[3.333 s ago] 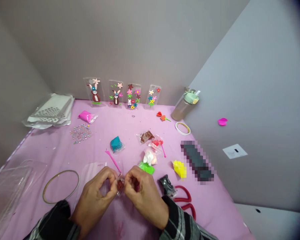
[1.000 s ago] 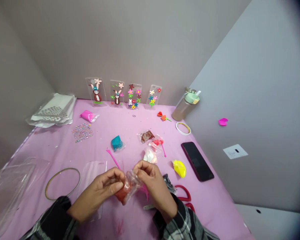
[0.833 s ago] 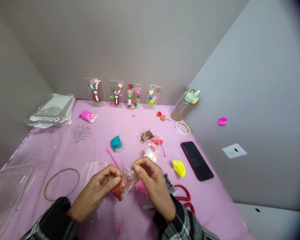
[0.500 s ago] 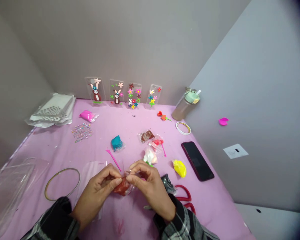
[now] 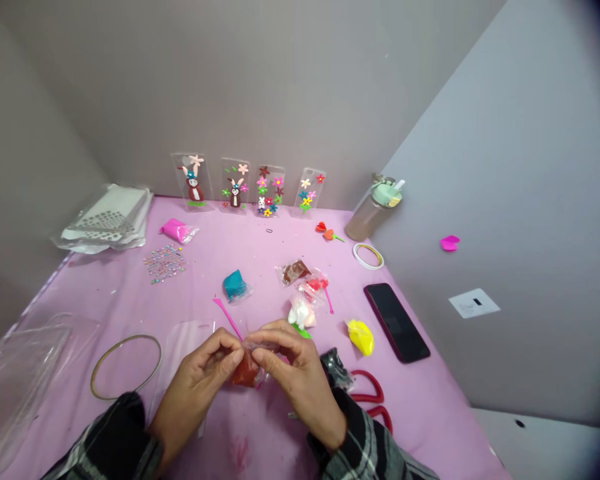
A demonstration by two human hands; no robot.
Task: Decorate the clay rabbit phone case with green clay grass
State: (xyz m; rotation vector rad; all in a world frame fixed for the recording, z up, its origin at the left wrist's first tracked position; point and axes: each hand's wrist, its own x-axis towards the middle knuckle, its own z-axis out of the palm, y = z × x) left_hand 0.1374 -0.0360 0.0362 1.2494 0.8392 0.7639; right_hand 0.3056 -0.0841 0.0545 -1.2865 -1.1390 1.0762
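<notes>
Between my hands is a small clear bag of reddish-brown clay (image 5: 246, 373). My left hand (image 5: 197, 373) pinches its left upper edge between thumb and fingers. On the other side, my right hand (image 5: 297, 373) pinches the bag's top plastic. Just beyond my fingertips lies a pink modelling tool (image 5: 227, 316), its near end partly covered. White clay (image 5: 300, 312) in plastic sits past my right hand, with a bit of green beside it. A bag of black clay (image 5: 337, 369) and red-handled scissors (image 5: 369, 387) lie by my right wrist, the blades mostly hidden under it.
Decorated clear phone cases (image 5: 235, 183) lean on the back wall. Teal clay (image 5: 235, 285), brown clay (image 5: 295, 272), yellow clay (image 5: 361, 337) and pink clay (image 5: 175, 230) lie about. A phone (image 5: 397, 323), tape roll (image 5: 369, 256) and bottle (image 5: 370, 213) stand right; a bangle (image 5: 96, 370) is left.
My right fingers have shifted slightly over the bag's top, and the bag of reddish-brown clay hangs a little differently. Both hands keep their pinch. The whole view has moved slightly.
</notes>
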